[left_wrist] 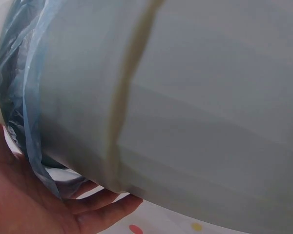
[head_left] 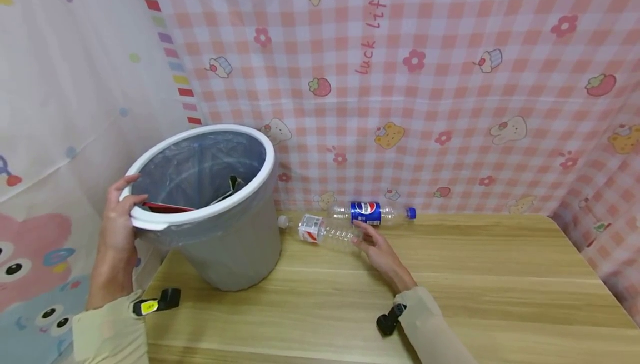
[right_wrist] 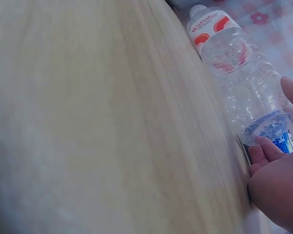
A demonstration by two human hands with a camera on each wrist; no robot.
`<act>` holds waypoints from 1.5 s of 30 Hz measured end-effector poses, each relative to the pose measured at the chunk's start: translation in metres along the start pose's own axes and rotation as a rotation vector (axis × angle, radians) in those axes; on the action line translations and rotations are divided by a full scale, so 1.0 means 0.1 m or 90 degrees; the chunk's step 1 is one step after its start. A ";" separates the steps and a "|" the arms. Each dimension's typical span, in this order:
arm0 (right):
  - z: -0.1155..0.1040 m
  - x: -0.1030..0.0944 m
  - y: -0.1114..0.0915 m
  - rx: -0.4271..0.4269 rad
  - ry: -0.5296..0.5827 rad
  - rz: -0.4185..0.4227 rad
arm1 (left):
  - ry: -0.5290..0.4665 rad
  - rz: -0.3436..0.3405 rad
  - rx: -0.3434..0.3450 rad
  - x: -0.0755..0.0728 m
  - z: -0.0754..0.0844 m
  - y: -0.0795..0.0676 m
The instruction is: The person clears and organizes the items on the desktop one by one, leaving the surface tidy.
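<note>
A grey trash can (head_left: 240, 253) with a white rim and a bluish plastic liner stands on the left of the table, tilted. My left hand (head_left: 118, 222) grips its rim at the left; in the left wrist view, fingers (left_wrist: 105, 204) lie against the outer wall. Beside the can, a clear plastic bottle (head_left: 311, 228) with a white cap and a red-and-white label lies on its side. Just behind it lies another bottle (head_left: 366, 213) with a blue Pepsi label and blue cap. My right hand (head_left: 382, 255) is at the clear bottle's base, thumb and fingers apart around it.
Inside the can, a red flat item (head_left: 167, 207) and a dark green-edged piece (head_left: 233, 183) show. The wooden table (head_left: 475, 275) extends to the right. Behind it hangs a pink checked cloth (head_left: 450, 103), and a patterned white cloth (head_left: 75, 103) hangs at the left.
</note>
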State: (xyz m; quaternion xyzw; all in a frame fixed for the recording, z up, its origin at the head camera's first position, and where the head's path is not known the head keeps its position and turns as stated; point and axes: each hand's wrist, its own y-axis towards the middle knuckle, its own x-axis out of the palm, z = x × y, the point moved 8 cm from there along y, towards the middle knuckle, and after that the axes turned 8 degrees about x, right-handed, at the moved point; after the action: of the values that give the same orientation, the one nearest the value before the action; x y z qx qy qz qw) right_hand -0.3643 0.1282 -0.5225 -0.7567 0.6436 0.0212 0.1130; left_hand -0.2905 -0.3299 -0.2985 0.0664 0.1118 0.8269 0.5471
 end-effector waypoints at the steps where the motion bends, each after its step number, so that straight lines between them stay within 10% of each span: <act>1: 0.00 0.00 0.00 0.000 0.001 0.000 | 0.000 -0.001 0.001 0.00 0.00 0.00; 45: -0.05 -0.26 -0.15 0.022 0.100 0.020 | 0.007 0.002 0.008 0.01 0.02 0.01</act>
State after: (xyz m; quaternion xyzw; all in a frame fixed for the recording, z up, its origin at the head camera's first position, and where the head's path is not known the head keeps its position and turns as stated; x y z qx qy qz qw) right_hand -0.3543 0.1550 -0.5106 -0.7439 0.6624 -0.0477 0.0748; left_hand -0.2909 -0.3291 -0.2965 0.0655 0.1201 0.8275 0.5446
